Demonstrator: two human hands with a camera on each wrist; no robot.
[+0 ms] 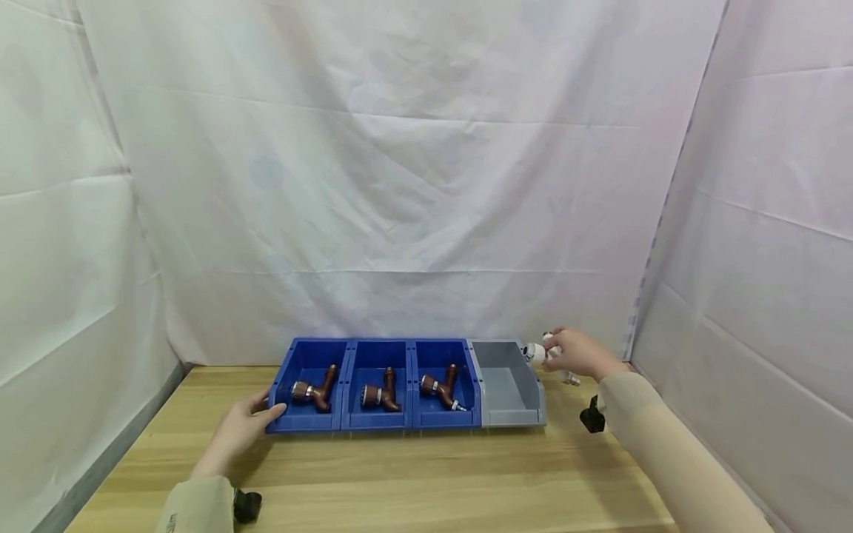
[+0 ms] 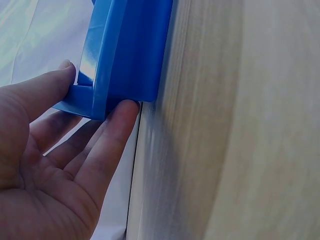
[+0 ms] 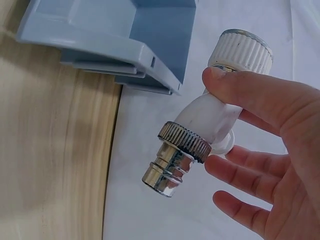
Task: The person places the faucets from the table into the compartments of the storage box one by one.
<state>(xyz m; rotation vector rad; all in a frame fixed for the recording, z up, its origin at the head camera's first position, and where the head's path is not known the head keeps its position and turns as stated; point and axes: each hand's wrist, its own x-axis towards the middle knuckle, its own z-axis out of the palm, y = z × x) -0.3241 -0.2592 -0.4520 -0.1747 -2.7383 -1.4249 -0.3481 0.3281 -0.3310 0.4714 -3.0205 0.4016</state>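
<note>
In the head view, my left hand grips the near left corner of the leftmost blue bin. The left wrist view shows the thumb over the blue rim and fingertips against the underside. Beside the grey bin, my right hand holds a white tap between thumb and fingers. That tap has a ribbed white knob and a chrome hose connector. Brown taps lie one in each blue bin: left, middle and right. Nothing lies in the grey bin.
The bins stand joined in a row on a wooden table, close to its back edge. White cloth hangs behind, with more cloth at the left and right. Each wrist carries a black device.
</note>
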